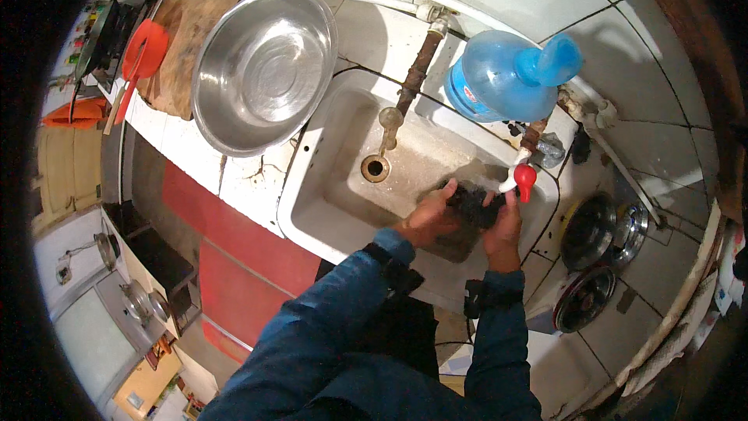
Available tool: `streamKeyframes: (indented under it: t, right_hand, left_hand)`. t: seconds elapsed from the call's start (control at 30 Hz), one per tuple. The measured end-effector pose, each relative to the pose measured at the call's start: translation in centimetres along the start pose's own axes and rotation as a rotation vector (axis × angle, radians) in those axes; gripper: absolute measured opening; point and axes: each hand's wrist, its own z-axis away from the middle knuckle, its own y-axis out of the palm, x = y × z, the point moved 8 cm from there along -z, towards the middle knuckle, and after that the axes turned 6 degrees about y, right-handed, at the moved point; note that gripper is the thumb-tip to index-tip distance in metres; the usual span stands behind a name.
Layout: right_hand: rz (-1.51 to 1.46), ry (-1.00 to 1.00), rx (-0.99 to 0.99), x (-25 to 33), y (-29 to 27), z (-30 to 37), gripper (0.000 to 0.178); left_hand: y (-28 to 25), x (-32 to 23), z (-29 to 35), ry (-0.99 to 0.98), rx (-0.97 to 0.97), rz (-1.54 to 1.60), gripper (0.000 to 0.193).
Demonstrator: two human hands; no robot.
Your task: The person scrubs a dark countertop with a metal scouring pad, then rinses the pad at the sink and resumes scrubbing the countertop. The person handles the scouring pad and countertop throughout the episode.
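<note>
In the right half of the white sink (290, 201), both of my hands are closed around a soft-looking black bundle (470, 204), perhaps cloth; its exact kind does not show. My left hand (427, 218) grips it from the left. My right hand (502, 232) holds its right side, thumb up, just below the tap (510, 180) with a red handle (525, 176). Water appears to run from the spout onto the bundle. Some of the fingers are hidden behind it. Left of my hands lies the round drain (375, 168).
A large steel basin (204, 101) rests on the counter left of the sink. Behind the tap stands a blue plastic bottle (499, 78). Metal bowls (588, 230) sit at the right. A wooden board (183, 27) and a red ladle-like utensil (145, 51) lie far left.
</note>
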Motion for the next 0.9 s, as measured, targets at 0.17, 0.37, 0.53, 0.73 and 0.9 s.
streamKeyframes:
  t: [0.17, 0.37, 0.53, 0.73, 0.9]
  right_hand:
    - [0.185, 0.095, 0.036, -2.9, -0.2, 2.3, 0.036]
    - [1.613, -0.317, -0.410, 0.8, -1.8, -0.9, 0.031]
    - [1.597, -0.759, -0.405, 1.7, 1.7, -0.5, 0.033]
    - [1.548, -0.101, -0.458, -1.0, -1.1, -3.0, 0.037]
    - [0.660, -0.275, -0.357, 2.8, -2.0, -3.4, 0.031]
  left_hand:
    - [-0.8, 0.9, -4.3, 0.085, 0.017, -0.197, 0.035]
    - [0.6, 1.5, -3.0, 0.632, 0.214, -0.801, 0.035]
    - [1.8, -2.6, -1.1, 1.198, 0.392, -1.111, 0.046]
    - [1.0, -2.2, -1.3, 0.853, 0.372, -0.859, 0.057]
    - [-0.7, -2.0, -0.2, 0.491, 0.123, -0.505, 0.058]
